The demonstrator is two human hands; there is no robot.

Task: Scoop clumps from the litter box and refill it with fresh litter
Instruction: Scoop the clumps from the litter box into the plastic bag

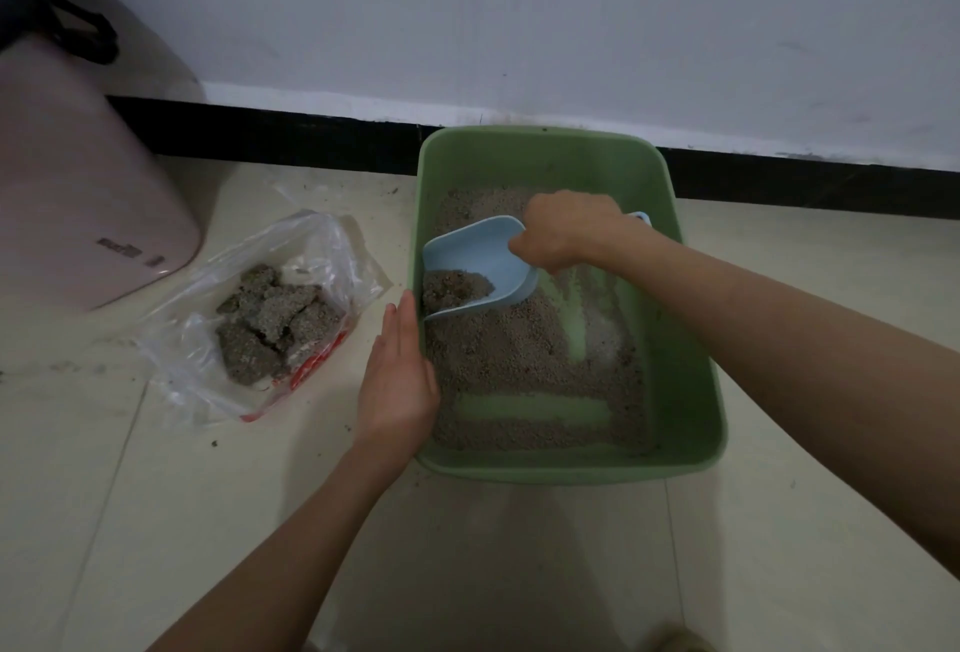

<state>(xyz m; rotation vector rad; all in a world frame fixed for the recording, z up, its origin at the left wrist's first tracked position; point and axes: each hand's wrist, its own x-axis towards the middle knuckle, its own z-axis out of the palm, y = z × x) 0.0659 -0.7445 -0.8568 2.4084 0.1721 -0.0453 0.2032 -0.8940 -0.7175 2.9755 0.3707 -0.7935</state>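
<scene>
One pale tiled floor [467, 573] is carrying everything, meeting one white wall [519, 2] along a black skirting strip [270, 134]; one pink bin [78, 194] is standing at the far left, with a dark bag handle [83, 30] hanging over its top. One green litter box [691, 339] is sitting against the skirting, and grey-brown litter [519, 355] is lying thinly inside it, with two bare green streaks showing through. One clear plastic bag [208, 339] is lying open on the floor just left of the box, holding several grey clumps [270, 319], roughly five or six, though they are running together too much to count exactly. One light blue scoop [493, 256] is hanging inside the box near its left wall, tilting down to the left and carrying one small heap of litter [454, 288] at its front edge. The right hand [566, 230] is gripping the scoop's handle, fingers curling round it; the left hand [397, 376] is resting flat against the box's left rim, fingers straight and together, holding nothing, just beside the scoop's mouth; the scoop is lying between the two hands.
</scene>
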